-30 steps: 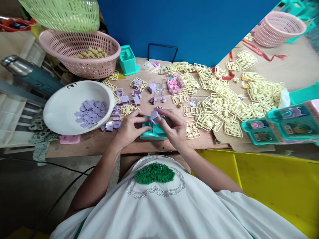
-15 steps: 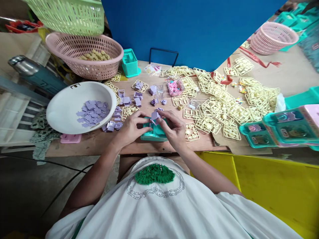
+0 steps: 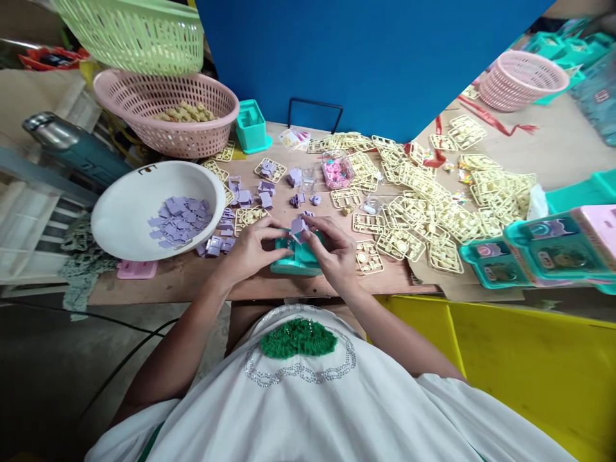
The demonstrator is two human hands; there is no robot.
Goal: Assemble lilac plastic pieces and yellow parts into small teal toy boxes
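A small purple plastic part (image 3: 299,228) is pinched between the thumb and fingers of my right hand (image 3: 335,249), just above a teal plastic box (image 3: 301,262). My left hand (image 3: 251,251) grips the box's left end, its thumb over the near side and its fingertips at the far side. The box lies near the table's front edge, partly hidden by both hands. Left of it are loose purple parts (image 3: 216,245) and a cream sprue frame (image 3: 246,220). Beyond my hands lie several more purple pieces (image 3: 294,176) and a clear box of pink pieces (image 3: 337,171).
A white basin (image 3: 115,208) of flat purple pieces stands left, below a pink basket (image 3: 192,138) and a green basket (image 3: 144,38). Cream sprue frames (image 3: 423,186) heap up on the right, beside teal toy cases (image 3: 553,250). A blue panel (image 3: 360,58) rises behind.
The camera view has shifted slightly. Both hands keep nearly the same pose, and the purple part is still in my right hand above the teal box.
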